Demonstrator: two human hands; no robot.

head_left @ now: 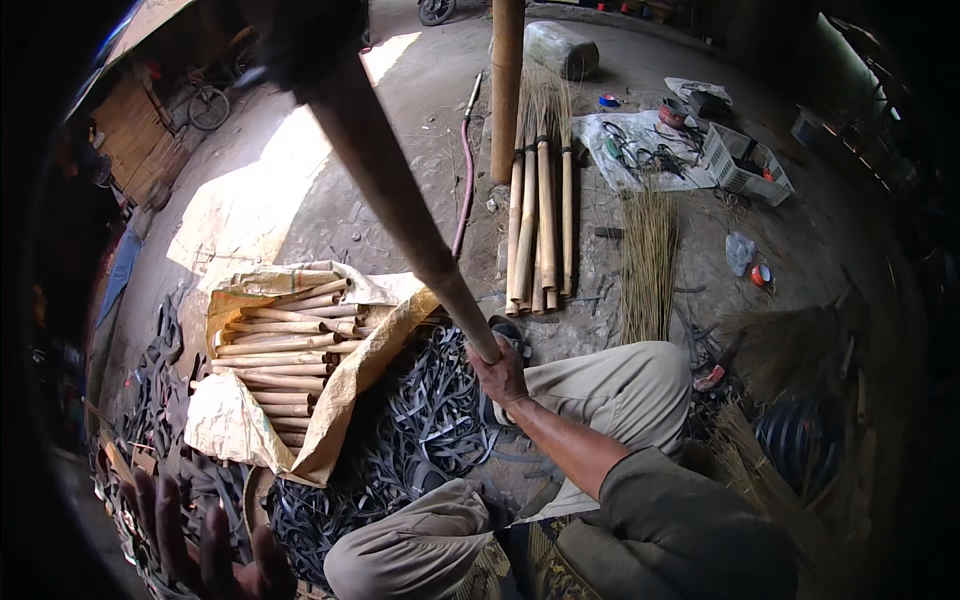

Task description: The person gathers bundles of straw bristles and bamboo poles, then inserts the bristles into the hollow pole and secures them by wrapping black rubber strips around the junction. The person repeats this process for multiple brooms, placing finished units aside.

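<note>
Near centre, right hand (500, 375) grips the lower end of a long bamboo pole (400, 200), slanting up far-left. Left hand (205, 545) spread wide, empty, low near-left. Judged step: handling one pole. Next move probably needs left-hand support above the cut bamboo sticks (285, 350).

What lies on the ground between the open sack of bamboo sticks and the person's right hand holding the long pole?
In the head view, a heap of black rubber strips lies between the sack and the right hand.

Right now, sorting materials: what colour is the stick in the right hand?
Light tan stick, gripped by the right hand; head view.
</note>
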